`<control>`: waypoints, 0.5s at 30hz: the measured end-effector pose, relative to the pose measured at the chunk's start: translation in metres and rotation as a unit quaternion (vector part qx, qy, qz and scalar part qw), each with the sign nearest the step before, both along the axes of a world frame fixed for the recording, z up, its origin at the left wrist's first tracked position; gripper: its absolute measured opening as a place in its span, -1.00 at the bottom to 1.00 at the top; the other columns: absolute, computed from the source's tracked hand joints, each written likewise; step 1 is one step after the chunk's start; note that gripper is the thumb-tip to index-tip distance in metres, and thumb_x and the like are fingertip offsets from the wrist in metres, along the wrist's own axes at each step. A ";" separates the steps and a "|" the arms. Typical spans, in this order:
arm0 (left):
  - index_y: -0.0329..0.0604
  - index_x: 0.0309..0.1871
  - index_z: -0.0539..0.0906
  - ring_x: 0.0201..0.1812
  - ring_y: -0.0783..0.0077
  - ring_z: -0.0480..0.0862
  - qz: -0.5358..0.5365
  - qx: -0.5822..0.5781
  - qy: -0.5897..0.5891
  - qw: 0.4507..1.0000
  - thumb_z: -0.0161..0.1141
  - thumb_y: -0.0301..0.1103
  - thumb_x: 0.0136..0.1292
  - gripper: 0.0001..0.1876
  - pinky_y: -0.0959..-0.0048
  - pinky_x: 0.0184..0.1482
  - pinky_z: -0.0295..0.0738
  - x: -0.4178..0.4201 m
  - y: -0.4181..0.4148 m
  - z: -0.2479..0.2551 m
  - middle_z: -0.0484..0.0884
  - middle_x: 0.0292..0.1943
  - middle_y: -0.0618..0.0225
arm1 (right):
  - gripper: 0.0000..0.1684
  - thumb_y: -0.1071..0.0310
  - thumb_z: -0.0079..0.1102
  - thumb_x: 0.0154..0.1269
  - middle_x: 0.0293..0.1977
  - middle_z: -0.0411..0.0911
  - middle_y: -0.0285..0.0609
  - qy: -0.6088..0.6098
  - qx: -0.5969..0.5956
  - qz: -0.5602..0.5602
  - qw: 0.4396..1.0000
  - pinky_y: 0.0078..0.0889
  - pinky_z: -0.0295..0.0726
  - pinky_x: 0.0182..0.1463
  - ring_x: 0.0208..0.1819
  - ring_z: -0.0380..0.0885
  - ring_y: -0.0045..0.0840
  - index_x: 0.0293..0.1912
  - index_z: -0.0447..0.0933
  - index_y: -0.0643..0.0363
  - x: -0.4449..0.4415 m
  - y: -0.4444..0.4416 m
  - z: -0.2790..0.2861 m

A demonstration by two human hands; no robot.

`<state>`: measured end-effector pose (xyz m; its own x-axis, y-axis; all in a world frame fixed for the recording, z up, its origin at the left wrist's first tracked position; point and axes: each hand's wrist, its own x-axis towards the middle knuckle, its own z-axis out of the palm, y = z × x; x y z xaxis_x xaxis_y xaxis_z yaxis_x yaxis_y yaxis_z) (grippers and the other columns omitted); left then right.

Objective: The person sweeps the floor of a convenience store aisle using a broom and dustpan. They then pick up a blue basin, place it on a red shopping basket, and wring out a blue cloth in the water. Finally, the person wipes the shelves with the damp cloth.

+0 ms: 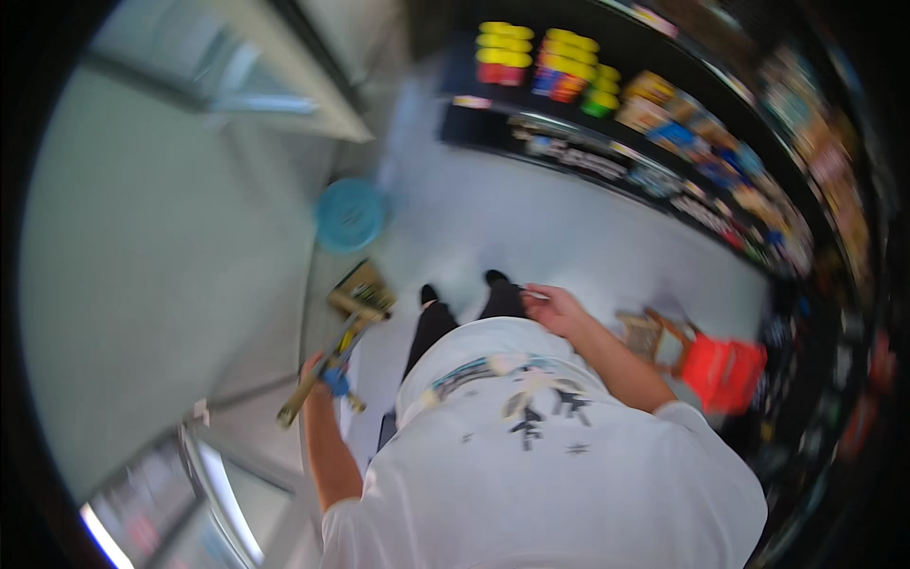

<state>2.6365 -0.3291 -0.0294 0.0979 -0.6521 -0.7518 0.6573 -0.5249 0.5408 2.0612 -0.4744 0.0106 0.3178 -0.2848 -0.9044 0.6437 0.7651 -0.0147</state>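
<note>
Down at my left side, my left hand is closed around a blurred bundle of long-handled tools. A brown tube-like end, a blue part and a grey-and-yellow shaft stick out of it; their exact kinds cannot be told. Just beyond the bundle's far end, an open cardboard box with small objects inside rests by the wall. My right hand hangs beside my right thigh, its fingers loosely bent and partly apart, with nothing visible in it.
A light-blue plastic basin stands on the floor by the pale wall panel. Black store shelves with yellow-lidded containers and packets curve along the right. On the floor at right are a red bag or container and cardboard boxes.
</note>
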 end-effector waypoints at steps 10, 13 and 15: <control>-0.32 0.06 0.47 -0.28 0.03 0.61 -0.003 0.182 -0.171 0.968 0.19 0.04 0.20 -0.42 0.05 -0.11 0.63 0.078 -0.013 -0.061 0.56 -0.08 0.14 | -0.84 0.28 0.19 0.36 -0.36 0.64 -0.23 0.056 0.024 -0.098 0.993 -0.53 0.58 -0.42 -0.37 0.64 -0.55 -0.21 0.54 0.17 0.063 0.097 0.032; -0.31 0.07 0.47 -0.27 0.03 0.62 -0.040 0.196 -0.170 0.965 0.21 0.03 0.20 -0.42 0.06 -0.13 0.64 0.079 -0.016 -0.058 0.56 -0.07 0.11 | -0.84 0.33 0.07 0.39 -0.45 0.63 -0.19 0.068 0.012 -0.151 0.986 -0.55 0.55 -0.48 -0.49 0.58 -0.56 -0.27 0.49 0.21 0.061 0.118 0.052; -0.31 0.09 0.47 -0.27 0.02 0.62 -0.070 0.200 -0.160 0.964 0.22 0.01 0.20 -0.42 0.07 -0.14 0.64 0.082 -0.023 -0.058 0.57 -0.06 0.10 | -0.83 0.32 0.08 0.39 -0.44 0.63 -0.17 0.079 0.021 -0.170 0.982 -0.56 0.55 -0.48 -0.49 0.58 -0.55 -0.25 0.49 0.24 0.059 0.138 0.047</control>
